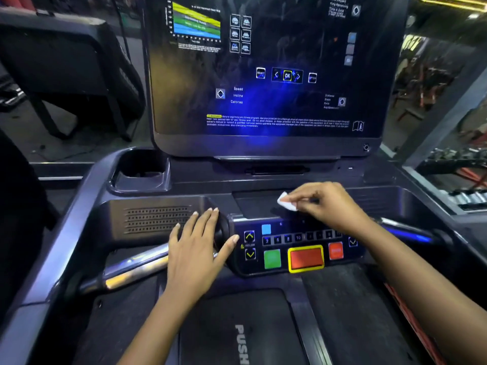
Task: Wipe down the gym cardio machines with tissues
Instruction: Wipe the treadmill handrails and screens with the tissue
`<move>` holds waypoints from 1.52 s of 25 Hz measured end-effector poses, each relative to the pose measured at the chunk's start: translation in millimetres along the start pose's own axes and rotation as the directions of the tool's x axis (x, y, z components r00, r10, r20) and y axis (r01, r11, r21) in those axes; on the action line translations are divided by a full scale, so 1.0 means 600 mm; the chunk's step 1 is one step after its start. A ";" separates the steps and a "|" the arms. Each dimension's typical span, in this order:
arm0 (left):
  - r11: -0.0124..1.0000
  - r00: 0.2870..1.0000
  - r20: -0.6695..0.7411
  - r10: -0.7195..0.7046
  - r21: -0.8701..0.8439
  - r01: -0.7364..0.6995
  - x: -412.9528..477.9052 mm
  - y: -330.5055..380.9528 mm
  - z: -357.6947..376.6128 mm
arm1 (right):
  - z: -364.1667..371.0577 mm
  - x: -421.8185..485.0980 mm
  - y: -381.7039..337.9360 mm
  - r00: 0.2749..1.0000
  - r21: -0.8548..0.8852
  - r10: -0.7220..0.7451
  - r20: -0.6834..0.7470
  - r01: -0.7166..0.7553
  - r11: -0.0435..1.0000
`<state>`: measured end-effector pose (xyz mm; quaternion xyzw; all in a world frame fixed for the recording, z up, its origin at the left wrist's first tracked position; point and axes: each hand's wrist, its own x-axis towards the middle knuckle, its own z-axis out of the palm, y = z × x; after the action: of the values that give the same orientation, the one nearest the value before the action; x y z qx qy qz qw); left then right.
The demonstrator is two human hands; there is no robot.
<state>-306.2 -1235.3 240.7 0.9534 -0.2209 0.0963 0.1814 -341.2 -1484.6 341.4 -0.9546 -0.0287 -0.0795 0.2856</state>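
A person stands at a treadmill console [184, 188], both bare forearms reaching in from the lower edge of the view. The right hand [326, 204], at about 4 o'clock from the middle of the view, has its grip closed on a small white tissue [287, 204]. Thumb and fingertips pinch the folded wad, which sticks out toward 9 o'clock from the fingers. The tissue sits low over the dark flat tray [253, 206], just above the button panel [297, 248]; whether it touches the tray cannot be told.

The left hand [196, 248], at about 7 o'clock, has its grip open and holds nothing. Its fingers lie straight and together, palm down, on the rounded left end of the button panel. The fingertips reach the edge of the speaker grille [155, 219] and the thumb points toward the yellow arrow keys [249, 245].

At 12 o'clock the big dark screen [263, 75] stands upright. An empty-looking cup holder [142, 169] sits at 9 o'clock. A shiny handlebar [131, 270] runs out toward 8 o'clock from under the left hand. On the button panel a green key [272, 258] lies beside a yellow-framed red key [305, 258].
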 end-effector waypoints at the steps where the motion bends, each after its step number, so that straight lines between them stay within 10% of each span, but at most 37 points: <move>1: 1.000 1.000 -0.005 0.021 -0.022 -0.021 -0.002 0.000 -0.002 | 0.005 -0.012 -0.010 0.997 0.072 0.021 -0.077 -0.015 0.997; 14: 0.732 0.781 -0.046 0.622 -0.319 -0.602 -0.148 0.222 0.009 | -0.008 -0.389 0.027 0.864 0.288 0.270 -0.426 -0.154 0.945; 19: 0.538 0.500 0.207 0.841 -0.420 -0.731 -0.252 0.392 0.102 | -0.036 -0.640 0.051 0.694 0.250 0.466 -0.548 -0.396 0.884; 24: 0.268 0.111 0.304 0.946 -0.547 -0.793 -0.361 0.550 0.159 | -0.017 -0.849 0.027 0.390 0.291 0.659 -0.643 -0.672 0.681; 30: -0.204 -0.460 0.226 0.859 -0.672 -0.712 -0.494 0.689 0.195 | 0.051 -1.006 -0.054 -0.190 0.485 0.694 -0.695 -0.836 0.257; 38: -0.523 -0.795 0.047 0.605 -0.729 -0.441 -0.729 0.812 0.170 | 0.128 -1.185 -0.189 -0.673 0.739 0.459 -0.580 -0.672 -0.052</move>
<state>-904.7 -1513.7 179.9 0.1142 -0.9724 -0.2033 -0.0119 -1042.8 -1354.4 219.8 -0.3780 0.8441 -0.3681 0.0955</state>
